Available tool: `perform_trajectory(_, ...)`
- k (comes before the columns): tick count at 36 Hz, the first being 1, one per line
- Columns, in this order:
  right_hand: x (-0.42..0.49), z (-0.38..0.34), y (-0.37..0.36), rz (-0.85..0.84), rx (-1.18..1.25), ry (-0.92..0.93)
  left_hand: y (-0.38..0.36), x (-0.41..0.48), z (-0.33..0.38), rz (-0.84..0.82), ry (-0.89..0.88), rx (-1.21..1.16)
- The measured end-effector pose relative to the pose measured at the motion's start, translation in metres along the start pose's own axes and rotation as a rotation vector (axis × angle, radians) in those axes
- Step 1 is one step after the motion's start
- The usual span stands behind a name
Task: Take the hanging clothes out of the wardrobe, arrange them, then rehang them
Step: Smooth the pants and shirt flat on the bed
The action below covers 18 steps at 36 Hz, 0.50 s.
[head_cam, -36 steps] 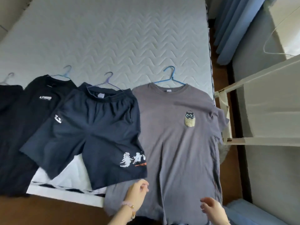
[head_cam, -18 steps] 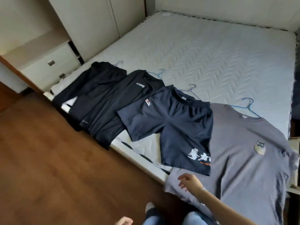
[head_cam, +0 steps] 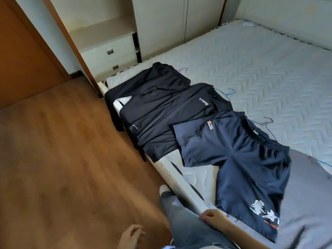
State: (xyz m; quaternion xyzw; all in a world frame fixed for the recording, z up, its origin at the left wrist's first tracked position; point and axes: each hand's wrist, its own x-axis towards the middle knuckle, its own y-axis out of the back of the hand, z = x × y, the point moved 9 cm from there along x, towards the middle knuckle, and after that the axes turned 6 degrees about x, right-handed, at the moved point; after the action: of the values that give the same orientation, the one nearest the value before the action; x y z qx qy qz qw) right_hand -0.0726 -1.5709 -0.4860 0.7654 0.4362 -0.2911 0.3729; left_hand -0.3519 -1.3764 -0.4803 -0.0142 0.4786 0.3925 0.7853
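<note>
The dark clothes on thin wire hangers (head_cam: pixel 179 114) lay overlapped along the near edge of the white quilted mattress (head_cam: pixel 269 69), navy printed shorts (head_cam: pixel 233 159) partly over a grey T-shirt (head_cam: pixel 305 194). They looked taken out and arranged, with rehanging still to do. The left hand (head_cam: pixel 132 237) and right hand (head_cam: pixel 210 215) hung loosely curled, holding nothing.

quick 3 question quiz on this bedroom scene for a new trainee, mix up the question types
1. True or false: the navy blue shorts with white print partly overlap the grey t-shirt.
2. The clothes lie on: A) the brown wooden floor; B) the white quilted mattress; C) the white drawer unit.
3. Fill in: the person's left hand holds ____.
Key: 1 true; 2 B; 3 nothing.
</note>
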Motion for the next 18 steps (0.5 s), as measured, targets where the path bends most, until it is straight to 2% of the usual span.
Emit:
perform_trajectory(2, 0.012, -0.008, 0.004, -0.004, 0.017, -0.013, -0.001, 0.008, 0.031, -0.048, 0.016, 0.024)
perform_trajectory(6, 0.039, -0.017, 0.013, -0.003, 0.095, -0.076, 0.004, 0.051, 0.103, -0.068, -0.096, 0.087)
perform_trajectory(10, 0.063, -0.045, 0.022, -0.014, 0.144, -0.119, 0.006, 0.086, 0.172, -0.091, -0.136, 0.107)
perform_trajectory(18, 0.1, -0.084, 0.033, 0.016, 0.156, -0.199, 0.023, 0.146, 0.226, -0.14, -0.07, 0.231)
